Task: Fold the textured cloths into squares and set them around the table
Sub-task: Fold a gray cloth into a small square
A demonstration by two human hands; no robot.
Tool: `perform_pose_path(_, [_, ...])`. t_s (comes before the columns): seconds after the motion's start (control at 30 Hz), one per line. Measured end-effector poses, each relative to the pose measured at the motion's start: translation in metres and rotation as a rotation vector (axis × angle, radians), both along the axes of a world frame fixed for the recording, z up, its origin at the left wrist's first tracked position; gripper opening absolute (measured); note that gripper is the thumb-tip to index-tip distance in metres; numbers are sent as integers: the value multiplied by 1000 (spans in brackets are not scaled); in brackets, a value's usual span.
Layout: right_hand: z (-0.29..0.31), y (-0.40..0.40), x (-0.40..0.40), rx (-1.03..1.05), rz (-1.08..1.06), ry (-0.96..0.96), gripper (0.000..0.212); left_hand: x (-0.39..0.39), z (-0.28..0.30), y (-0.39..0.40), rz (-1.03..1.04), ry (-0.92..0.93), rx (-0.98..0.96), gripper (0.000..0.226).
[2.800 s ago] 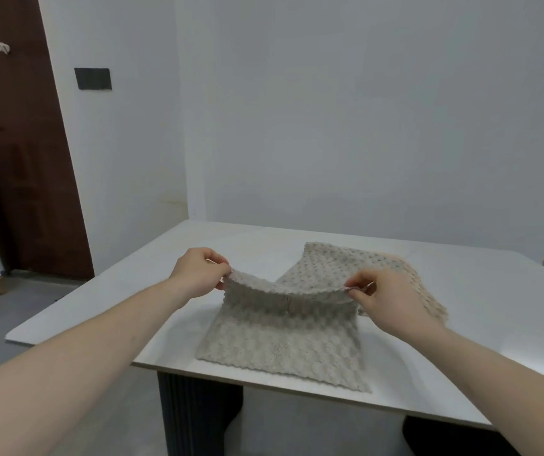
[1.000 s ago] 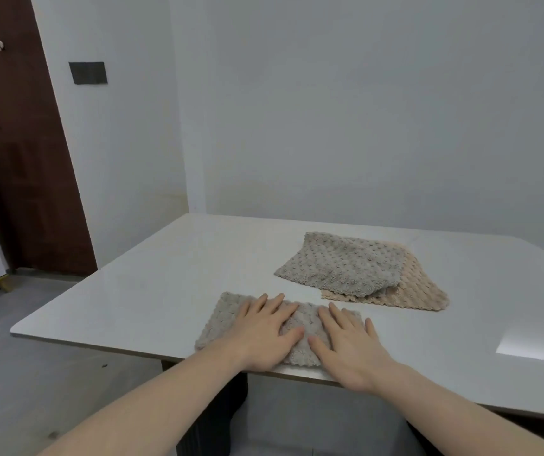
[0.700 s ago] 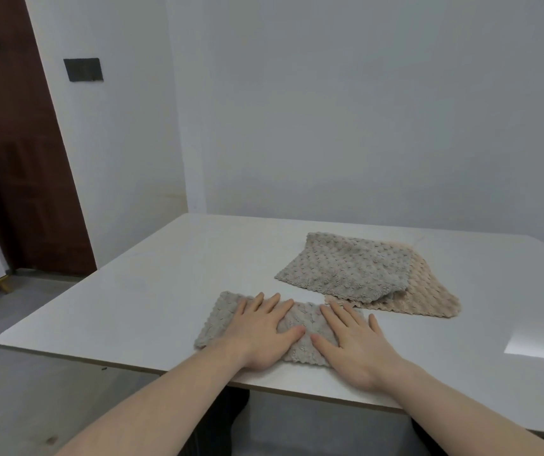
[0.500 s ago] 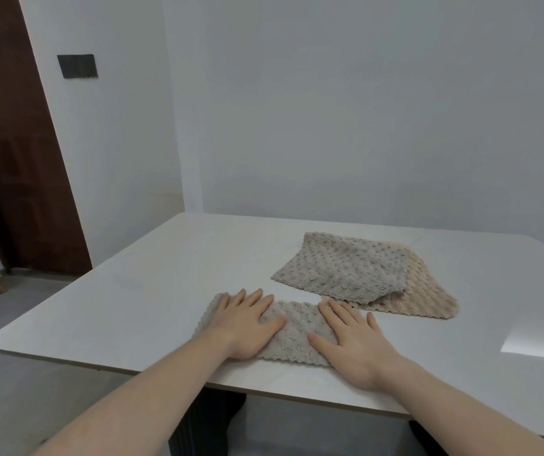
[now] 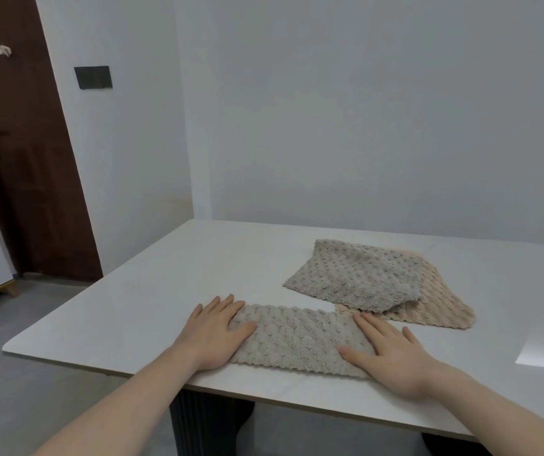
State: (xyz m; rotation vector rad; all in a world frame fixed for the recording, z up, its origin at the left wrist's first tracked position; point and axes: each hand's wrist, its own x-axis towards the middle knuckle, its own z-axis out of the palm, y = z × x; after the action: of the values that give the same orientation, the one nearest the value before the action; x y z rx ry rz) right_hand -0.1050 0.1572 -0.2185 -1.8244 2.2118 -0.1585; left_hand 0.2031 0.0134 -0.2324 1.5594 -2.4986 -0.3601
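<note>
Palms lie flat, fingers straight, at the two ends of the folded grey cloth (image 5: pixel 300 342): the left hand (image 5: pixel 213 332) presses its left end, the right hand (image 5: pixel 392 353) its right end, well apart, neither gripping. The cloth is a long band by the near edge of the table (image 5: pixel 152 284), with its right end just beside the other cloths. Beyond it and to the right lies a second grey cloth (image 5: pixel 356 274), spread loosely over a beige cloth (image 5: pixel 441 307). The band looks soft, light and plush, so it should bend easily but may spring open. I would pinch one short end at both corners and carry it over to the other.
</note>
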Motion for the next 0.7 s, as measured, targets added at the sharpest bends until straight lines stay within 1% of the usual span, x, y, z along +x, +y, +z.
perform_pose_path(0.07, [5,-10,-5,-59,-70,-28,87,0,0,0,-1,12,-7,76])
perform_pose_path(0.13, [6,-19,-9,-172,-160,-44,70,-1,-1,-1,-1,21,-13,75])
perform_pose_path(0.2, [-1,-22,-8,-283,-226,-16,54,-2,-2,-1,-2,32,-14,75])
perform_pose_path(0.27, [-11,-19,-5,-395,-259,0,40,-1,-2,-2,0,57,-17,75])
perform_pose_path(0.37, [-16,-12,-4,-500,-268,-51,23,-1,-4,-3,12,125,-30,71])
perform_pose_path(0.43, [-13,-8,-4,-546,-241,-70,18,0,-5,-4,15,169,-34,65])
perform_pose_path(0.57, [-6,0,4,-604,-223,-185,21,1,-5,-5,7,206,-25,56])
perform_pose_path(0.63, [-2,0,6,-571,-243,-222,19,2,-5,-4,10,227,-15,51])
perform_pose_path(0.7, [5,-3,8,-528,-265,-257,16,3,-3,-3,20,265,-7,51])
